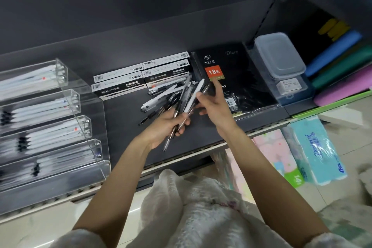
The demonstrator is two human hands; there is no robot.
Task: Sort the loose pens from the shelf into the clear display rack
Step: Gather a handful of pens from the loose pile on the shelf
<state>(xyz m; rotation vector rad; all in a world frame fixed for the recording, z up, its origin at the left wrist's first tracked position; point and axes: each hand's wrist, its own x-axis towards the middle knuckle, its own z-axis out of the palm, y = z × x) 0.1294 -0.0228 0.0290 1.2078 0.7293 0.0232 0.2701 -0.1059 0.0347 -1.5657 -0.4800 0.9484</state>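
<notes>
From the head camera, a dark grey shelf (pixel 124 133) runs across under a matching grey back panel, its pale front rail catching the light. Take the black diary (pixel 231 78) with its orange 18K label as the marker. Just left of it a heap of loose pens (pixel 161 96) lies on the shelf, and beyond those sit boxes of gel ink pens (pixel 120 84). Far left of the diary stands the clear display rack (pixel 76 106), stepped tiers already holding rows of pens. Right of the diary is a lidded plastic container (pixel 279 56), then coloured folders (pixel 338 66). In front of the diary the left hand (pixel 167 127) curls round a bundle of pens (pixel 185 104); the right hand (pixel 215 102) pinches the top of one of them. Below the shelf, tissue packs (pixel 316 151) lie beside a pale tiled floor.
</notes>
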